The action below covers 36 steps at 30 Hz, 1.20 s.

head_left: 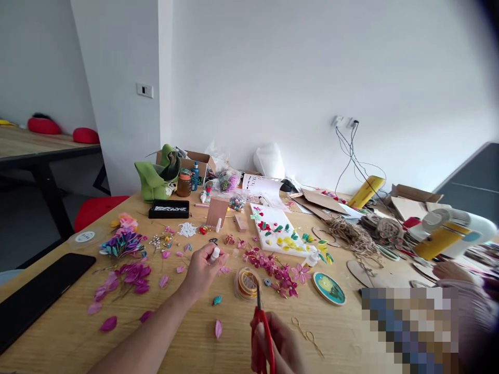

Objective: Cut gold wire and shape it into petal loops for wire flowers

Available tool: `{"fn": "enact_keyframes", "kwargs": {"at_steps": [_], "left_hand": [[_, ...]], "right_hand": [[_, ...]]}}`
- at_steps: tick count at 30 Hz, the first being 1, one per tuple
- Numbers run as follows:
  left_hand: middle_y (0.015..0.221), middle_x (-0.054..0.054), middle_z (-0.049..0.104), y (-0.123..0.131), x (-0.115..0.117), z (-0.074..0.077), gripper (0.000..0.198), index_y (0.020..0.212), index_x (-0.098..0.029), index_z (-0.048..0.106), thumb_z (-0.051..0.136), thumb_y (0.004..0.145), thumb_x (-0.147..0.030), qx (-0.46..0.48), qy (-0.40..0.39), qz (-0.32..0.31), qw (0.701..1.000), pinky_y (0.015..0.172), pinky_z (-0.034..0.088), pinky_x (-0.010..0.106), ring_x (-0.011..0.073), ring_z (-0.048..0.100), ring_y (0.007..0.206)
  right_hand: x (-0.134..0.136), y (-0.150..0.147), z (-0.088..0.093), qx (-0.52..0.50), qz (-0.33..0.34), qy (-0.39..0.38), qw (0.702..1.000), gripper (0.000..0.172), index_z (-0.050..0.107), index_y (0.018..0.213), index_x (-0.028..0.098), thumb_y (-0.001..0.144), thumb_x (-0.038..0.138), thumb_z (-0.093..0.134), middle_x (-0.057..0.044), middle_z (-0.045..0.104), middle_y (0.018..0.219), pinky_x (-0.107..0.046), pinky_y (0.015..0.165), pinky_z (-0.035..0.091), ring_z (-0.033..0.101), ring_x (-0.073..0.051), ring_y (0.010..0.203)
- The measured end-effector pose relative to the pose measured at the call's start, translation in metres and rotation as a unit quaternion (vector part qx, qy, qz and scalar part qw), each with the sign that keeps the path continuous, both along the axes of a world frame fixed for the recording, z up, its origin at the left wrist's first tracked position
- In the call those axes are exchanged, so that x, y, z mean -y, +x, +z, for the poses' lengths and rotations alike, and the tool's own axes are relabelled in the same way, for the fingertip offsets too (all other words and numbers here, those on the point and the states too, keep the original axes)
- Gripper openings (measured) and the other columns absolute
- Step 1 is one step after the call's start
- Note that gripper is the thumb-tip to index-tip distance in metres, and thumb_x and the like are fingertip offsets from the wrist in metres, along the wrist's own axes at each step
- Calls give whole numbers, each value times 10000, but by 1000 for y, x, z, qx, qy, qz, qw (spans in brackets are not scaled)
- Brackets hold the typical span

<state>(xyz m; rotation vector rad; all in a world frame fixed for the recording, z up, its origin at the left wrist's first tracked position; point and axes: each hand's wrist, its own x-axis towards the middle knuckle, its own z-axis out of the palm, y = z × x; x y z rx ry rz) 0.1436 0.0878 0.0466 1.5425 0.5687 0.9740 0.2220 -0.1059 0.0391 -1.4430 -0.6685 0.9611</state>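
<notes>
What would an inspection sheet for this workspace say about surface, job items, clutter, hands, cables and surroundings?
Surface: light wooden table, bare in patches near the front.
Job items: red-handled scissors, small white item, golden wire coil; magenta flowers lie right of the coil.
Clutter: green bag, cardboard and twine crowd the far and right sides.
Hands: left hand pinches the white item; right hand grips the scissors.
Cables: dark cables hang from a wall outlet; lower ends hidden.
Surroundings: pale wall behind, second table at left, another person's hand at right.
</notes>
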Motion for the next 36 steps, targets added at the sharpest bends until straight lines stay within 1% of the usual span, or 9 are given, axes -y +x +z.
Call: {"fn": "enact_keyframes", "kwargs": {"at_steps": [2,4,8,10,16,20,24,31,36], "left_hand": [[599,-51,457,0,2,0,174,662,-167,586,645,750,-304,-6,49,2,999,535,330,214,103,409,567],[624,-41,477,0,3,0,161,653,-170,582,610,776,-269,-12,96,8,995,560,345,220,111,432,591],[671,-18,517,0,5,-2,140,693,-171,594,564,819,-225,-24,178,22,983,594,371,233,126,480,629],[688,-9,535,-1,6,-2,132,713,-170,601,562,832,-212,-30,214,30,976,611,381,237,133,499,647],[723,15,572,-3,11,-2,142,734,-168,597,539,864,-165,-34,300,41,953,661,418,245,143,547,701],[742,27,582,-3,12,-4,148,751,-169,595,521,877,-146,-37,344,43,937,675,430,252,150,558,724],[742,31,582,-1,11,-7,152,765,-173,596,507,877,-122,-40,382,43,922,664,427,257,155,551,724],[733,28,576,0,10,-10,152,767,-175,587,509,863,-86,-41,414,42,908,649,426,258,156,542,716],[728,28,576,0,11,-9,142,771,-172,588,516,859,-86,-42,426,39,903,643,429,262,157,539,709]], "right_hand": [[-11,-2,3,17,38,-5,999,566,451,739,194,726,750,552,59,452,499,-206,431,353,421,-81,414],[-20,-1,6,54,57,-23,997,557,458,750,186,751,738,533,58,448,494,-204,432,347,418,-83,421],[-29,-1,10,155,17,-49,987,526,513,745,168,769,692,556,42,440,556,-202,460,339,420,-86,485],[-32,0,12,177,4,-54,983,533,519,729,170,767,701,543,38,434,563,-207,458,323,417,-90,492],[-35,3,13,166,15,-59,984,570,492,706,182,735,751,519,45,411,543,-220,457,304,395,-93,478],[-35,6,10,163,23,-73,984,562,486,711,185,732,745,530,43,428,537,-220,450,296,399,-93,476],[-35,10,8,169,18,-74,983,550,478,693,188,735,732,541,39,439,538,-216,444,294,406,-89,475],[-35,14,8,160,26,-68,984,542,488,698,182,744,719,543,40,446,529,-216,438,312,399,-81,456],[-35,14,9,121,31,-66,990,564,483,704,180,708,736,572,50,449,518,-207,418,314,389,-70,433]]}}
